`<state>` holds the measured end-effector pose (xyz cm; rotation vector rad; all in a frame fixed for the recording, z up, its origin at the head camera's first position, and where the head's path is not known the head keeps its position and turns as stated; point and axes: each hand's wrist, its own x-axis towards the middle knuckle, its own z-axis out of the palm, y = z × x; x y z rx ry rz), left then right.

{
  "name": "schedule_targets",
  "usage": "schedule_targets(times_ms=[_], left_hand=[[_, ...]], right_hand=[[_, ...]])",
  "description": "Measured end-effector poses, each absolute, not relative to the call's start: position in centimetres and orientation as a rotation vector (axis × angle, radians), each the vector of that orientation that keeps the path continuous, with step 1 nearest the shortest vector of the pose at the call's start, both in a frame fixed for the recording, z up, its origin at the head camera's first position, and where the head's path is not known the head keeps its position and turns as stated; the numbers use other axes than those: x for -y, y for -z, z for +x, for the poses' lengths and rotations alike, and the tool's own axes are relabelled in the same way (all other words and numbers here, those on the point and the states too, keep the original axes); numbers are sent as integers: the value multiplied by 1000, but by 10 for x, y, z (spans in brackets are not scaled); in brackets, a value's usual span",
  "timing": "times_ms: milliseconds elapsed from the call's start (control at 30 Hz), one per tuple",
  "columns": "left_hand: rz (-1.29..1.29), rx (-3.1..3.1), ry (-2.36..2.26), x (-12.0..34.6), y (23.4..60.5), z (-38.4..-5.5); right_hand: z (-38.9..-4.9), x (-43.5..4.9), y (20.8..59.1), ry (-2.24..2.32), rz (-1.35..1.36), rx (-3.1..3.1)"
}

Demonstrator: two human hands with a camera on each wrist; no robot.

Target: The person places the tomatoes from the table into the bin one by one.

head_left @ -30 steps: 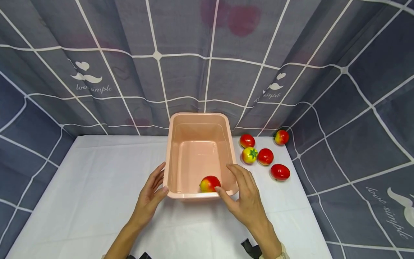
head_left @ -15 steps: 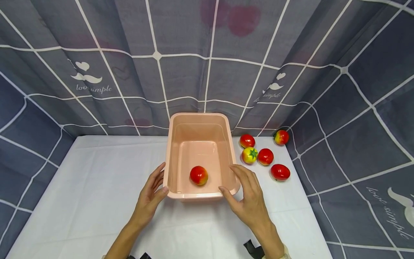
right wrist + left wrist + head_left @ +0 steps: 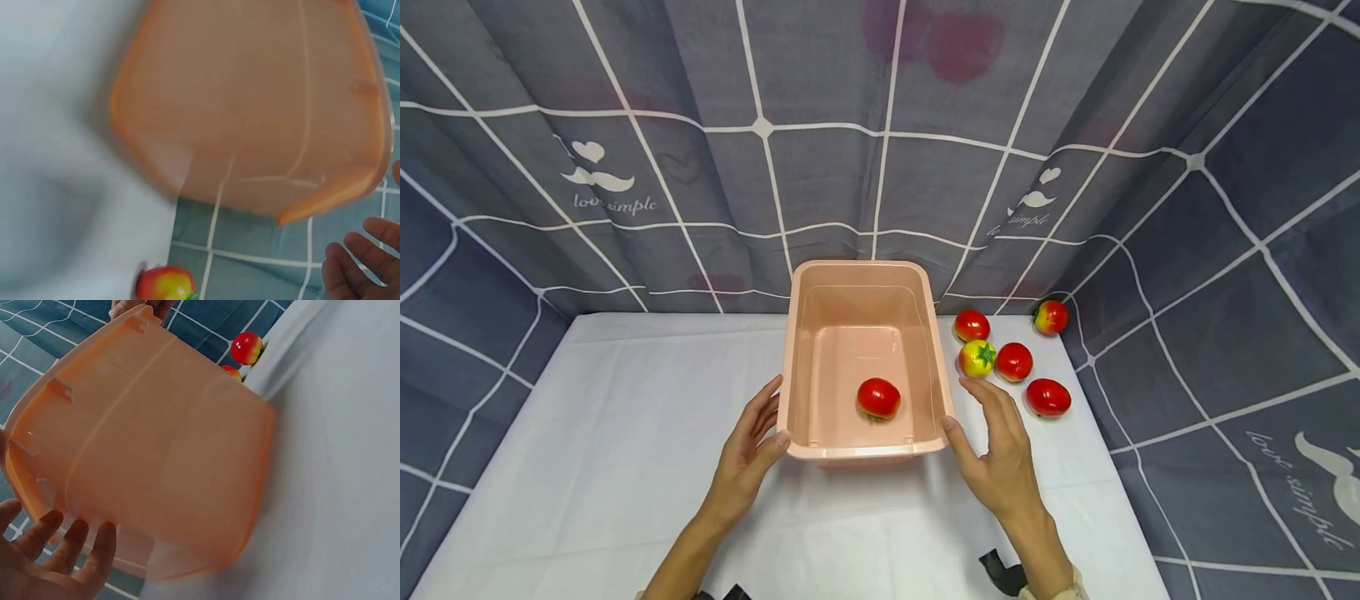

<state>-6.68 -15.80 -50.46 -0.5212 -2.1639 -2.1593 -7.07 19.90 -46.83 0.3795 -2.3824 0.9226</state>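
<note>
Left hand (image 3: 743, 460): fingers spread, touching pink bin's (image 3: 859, 346) left side, likely steadying it | right hand (image 3: 1000, 460): fingers loose, we see nothing gripped | red fruit (image 3: 878, 398): bin's near half, likely walled against rolling out

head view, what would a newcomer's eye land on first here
Probably the pink bin in the middle, with a single red fruit lying inside toward its near end. Next, perhaps, the yellow fruit with a green star-shaped top, among four mostly red ones on the table's right side. The left hand and right hand frame the bin's near corners.
</note>
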Motion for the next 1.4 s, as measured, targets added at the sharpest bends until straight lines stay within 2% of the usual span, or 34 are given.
schedule_targets(times_ms=[967,1400], left_hand=[[-538,2162,2149,159,507,-66],[-535,2158,2158,158,509,-67]], right_hand=[[-106,-277,544,-973,-34,2389],[-117,-303,555,-914,-171,2463]])
